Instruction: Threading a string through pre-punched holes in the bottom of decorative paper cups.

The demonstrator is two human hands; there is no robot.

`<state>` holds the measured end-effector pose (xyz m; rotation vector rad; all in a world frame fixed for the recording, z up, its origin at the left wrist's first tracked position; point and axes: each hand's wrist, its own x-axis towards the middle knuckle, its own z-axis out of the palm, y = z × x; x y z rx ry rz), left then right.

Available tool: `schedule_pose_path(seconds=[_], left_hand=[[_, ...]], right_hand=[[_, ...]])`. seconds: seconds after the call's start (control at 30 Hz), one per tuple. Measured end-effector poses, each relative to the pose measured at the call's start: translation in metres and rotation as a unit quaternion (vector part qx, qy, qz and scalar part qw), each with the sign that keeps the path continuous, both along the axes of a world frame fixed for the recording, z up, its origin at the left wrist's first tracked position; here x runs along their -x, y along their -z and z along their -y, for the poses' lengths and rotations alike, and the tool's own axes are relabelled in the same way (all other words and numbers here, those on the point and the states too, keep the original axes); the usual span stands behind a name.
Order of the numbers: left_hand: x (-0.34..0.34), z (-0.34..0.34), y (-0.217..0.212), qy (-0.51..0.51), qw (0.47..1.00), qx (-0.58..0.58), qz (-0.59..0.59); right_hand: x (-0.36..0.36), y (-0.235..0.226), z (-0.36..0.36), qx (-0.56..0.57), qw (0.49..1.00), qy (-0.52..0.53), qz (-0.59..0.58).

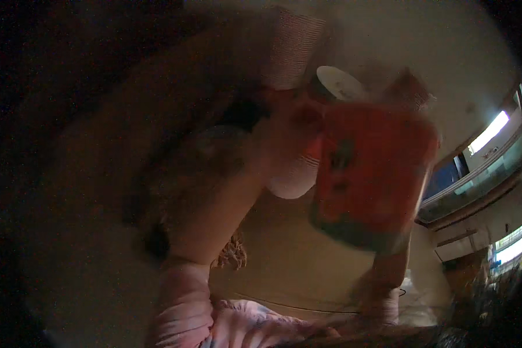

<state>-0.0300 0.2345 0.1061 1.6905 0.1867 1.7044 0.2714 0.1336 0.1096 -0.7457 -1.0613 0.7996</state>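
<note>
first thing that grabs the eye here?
The blurred orange-red box, right of centre and close to the camera, apparently held from below by the right hand. Left of it, a stack of ribbed paper cups runs from the top to mid-frame with the left hand around it. Bright windows line the right edge.

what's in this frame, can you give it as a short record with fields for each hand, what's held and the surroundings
view: head camera, dim and blurred, very close to the hands
left hand: raised, seems to be against a stack of ribbed paper cups; grip unclear
right hand: only partly seen behind an orange-red box, apparently holding it; blurred
box: tilted, dark band at its lower edge
white round lid: just above the box, between the hands
sleeve: pink, on the left forearm
background: pale wall, bright window strips at the right
</note>
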Motion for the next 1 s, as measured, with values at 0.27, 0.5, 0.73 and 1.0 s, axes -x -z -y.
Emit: schedule_pose_path(seconds=[0.27, 0.5, 0.73, 1.0], left_hand=[[0.086, 0.105, 0.073, -0.087, 0.92, 0.284, -0.256], [0.1, 0.147, 0.149, -0.193, 0.823, 0.302, -0.441], [0.067, 0.159, 0.175, -0.307, 0.706, 0.154, -0.619], [0.088, 0.171, 0.24, -0.122, 0.901, 0.301, -0.287]], right_hand=[[0.062, 0.064, 0.11, -0.052, 0.892, 0.014, 0.45], [0.072, 0.128, 0.141, 0.05, 0.898, 0.104, 0.424], [0.071, 0.14, 0.167, 0.023, 0.875, 0.233, 0.425], [0.121, 0.179, 0.226, 0.119, 0.985, 0.075, 0.099]])
